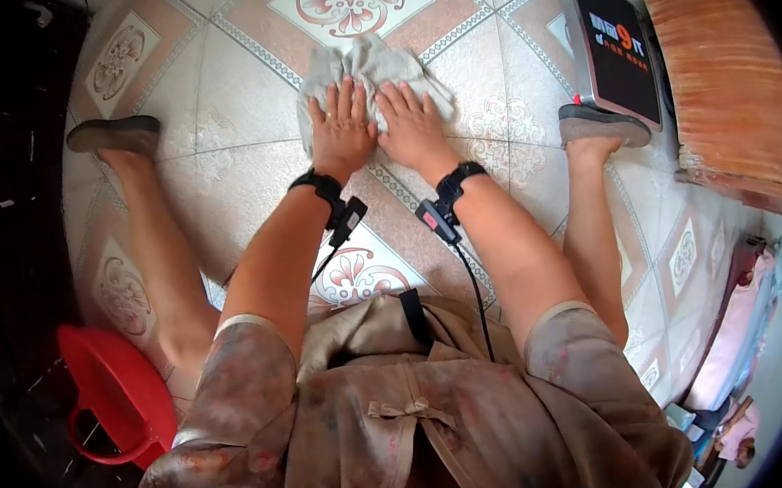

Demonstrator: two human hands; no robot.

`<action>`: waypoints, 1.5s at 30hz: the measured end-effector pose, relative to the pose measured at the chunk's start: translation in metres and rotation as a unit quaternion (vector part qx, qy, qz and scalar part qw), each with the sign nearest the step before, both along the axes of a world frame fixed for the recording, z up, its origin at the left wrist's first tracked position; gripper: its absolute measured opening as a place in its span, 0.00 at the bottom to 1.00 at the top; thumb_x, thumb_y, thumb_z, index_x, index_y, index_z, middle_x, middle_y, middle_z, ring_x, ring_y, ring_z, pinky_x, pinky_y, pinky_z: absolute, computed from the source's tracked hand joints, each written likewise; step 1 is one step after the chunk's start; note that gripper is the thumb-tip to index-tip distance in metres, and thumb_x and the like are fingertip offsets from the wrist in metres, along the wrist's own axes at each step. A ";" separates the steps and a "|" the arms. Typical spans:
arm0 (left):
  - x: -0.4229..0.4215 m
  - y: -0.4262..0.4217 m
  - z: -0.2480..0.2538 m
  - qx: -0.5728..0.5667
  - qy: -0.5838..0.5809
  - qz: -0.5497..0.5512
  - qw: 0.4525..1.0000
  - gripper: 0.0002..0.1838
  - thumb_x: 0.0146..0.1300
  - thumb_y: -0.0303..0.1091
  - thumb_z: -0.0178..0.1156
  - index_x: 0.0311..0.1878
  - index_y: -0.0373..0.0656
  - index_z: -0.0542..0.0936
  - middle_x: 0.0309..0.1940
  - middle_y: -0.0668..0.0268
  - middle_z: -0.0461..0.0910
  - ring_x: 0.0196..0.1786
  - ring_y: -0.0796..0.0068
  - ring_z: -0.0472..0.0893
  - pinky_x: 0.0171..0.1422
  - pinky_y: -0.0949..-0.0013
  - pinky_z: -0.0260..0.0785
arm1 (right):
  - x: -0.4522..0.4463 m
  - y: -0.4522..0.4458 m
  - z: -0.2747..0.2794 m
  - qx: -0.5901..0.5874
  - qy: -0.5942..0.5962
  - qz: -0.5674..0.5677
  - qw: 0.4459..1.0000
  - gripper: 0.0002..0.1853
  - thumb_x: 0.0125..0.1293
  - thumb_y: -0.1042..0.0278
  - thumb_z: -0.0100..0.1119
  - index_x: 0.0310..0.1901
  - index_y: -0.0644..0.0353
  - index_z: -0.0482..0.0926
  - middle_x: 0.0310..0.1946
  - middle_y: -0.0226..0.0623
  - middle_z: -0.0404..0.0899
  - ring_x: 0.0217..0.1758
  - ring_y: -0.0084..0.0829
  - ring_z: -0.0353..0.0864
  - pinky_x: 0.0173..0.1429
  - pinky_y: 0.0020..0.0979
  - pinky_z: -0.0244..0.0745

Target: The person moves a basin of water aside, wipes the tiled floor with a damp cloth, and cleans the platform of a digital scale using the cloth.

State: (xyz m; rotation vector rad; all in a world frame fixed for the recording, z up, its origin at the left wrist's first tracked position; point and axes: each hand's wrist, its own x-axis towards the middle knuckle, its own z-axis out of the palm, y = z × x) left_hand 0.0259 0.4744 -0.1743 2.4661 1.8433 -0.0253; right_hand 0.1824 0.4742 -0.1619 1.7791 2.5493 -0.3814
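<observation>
A crumpled pale grey cloth (366,60) lies on the patterned tile floor (245,62) at the top middle. My left hand (342,129) rests palm down on the cloth's lower left part, fingers spread, with a ring on one finger. Beside it, my right hand (410,123) presses flat on the cloth's lower right part, its fingers apart too. The thumbs are close together. Each wrist wears a black strap with a small cabled device. The palms and the cloth beneath them are hidden.
My shoes flank the cloth, one at the left (114,136), one at the right (606,125). A black box with printed characters (610,39) and a wooden piece (720,76) stand at the upper right. A red plastic container (125,388) is at the lower left.
</observation>
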 end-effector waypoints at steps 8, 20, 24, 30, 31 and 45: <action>0.002 -0.130 0.012 -0.052 -0.014 -0.074 0.996 0.39 0.71 0.54 0.50 0.79 0.43 0.56 0.82 0.54 0.45 0.82 0.47 0.48 0.80 0.32 0.35 | 0.037 -0.134 0.021 -0.035 0.035 0.041 0.998 0.40 0.63 0.51 0.63 0.76 0.51 0.61 0.80 0.39 0.51 0.83 0.45 0.45 0.81 0.59 0.39; 0.039 -0.211 0.045 -0.158 0.009 -0.199 0.967 0.40 0.72 0.56 0.49 0.81 0.46 0.53 0.83 0.58 0.44 0.83 0.47 0.43 0.80 0.31 0.31 | 0.067 -0.255 0.053 -0.094 -0.011 -0.056 0.994 0.44 0.64 0.48 0.65 0.76 0.57 0.58 0.80 0.44 0.49 0.82 0.49 0.45 0.77 0.66 0.45; 0.059 -0.174 0.042 -0.114 -0.022 -0.204 0.972 0.44 0.67 0.57 0.56 0.80 0.48 0.55 0.82 0.57 0.47 0.81 0.44 0.50 0.78 0.28 0.39 | 0.087 -0.217 0.038 -0.096 -0.018 -0.181 0.979 0.48 0.59 0.46 0.70 0.76 0.58 0.58 0.79 0.41 0.50 0.82 0.49 0.45 0.75 0.67 0.46; 0.122 -0.098 0.029 -0.097 -0.064 -0.163 0.980 0.45 0.65 0.56 0.59 0.80 0.50 0.53 0.81 0.56 0.49 0.80 0.44 0.53 0.77 0.27 0.42 | 0.153 -0.105 0.023 -0.135 -0.032 -0.213 0.967 0.52 0.54 0.48 0.74 0.76 0.56 0.56 0.81 0.38 0.46 0.84 0.48 0.41 0.78 0.65 0.45; 0.131 -0.088 0.027 -0.094 -0.069 -0.156 0.981 0.45 0.65 0.55 0.59 0.80 0.50 0.53 0.81 0.56 0.50 0.81 0.45 0.53 0.78 0.28 0.41 | 0.160 -0.081 0.022 -0.143 -0.029 -0.198 0.969 0.52 0.54 0.50 0.73 0.76 0.56 0.56 0.81 0.37 0.45 0.84 0.47 0.40 0.78 0.64 0.46; 0.113 -0.073 0.014 -0.039 -0.108 -0.225 0.968 0.42 0.65 0.53 0.61 0.78 0.48 0.58 0.78 0.56 0.57 0.80 0.49 0.57 0.80 0.35 0.41 | 0.134 -0.051 0.020 -0.122 -0.125 -0.119 0.977 0.40 0.60 0.65 0.62 0.75 0.55 0.59 0.80 0.40 0.48 0.84 0.44 0.43 0.79 0.57 0.46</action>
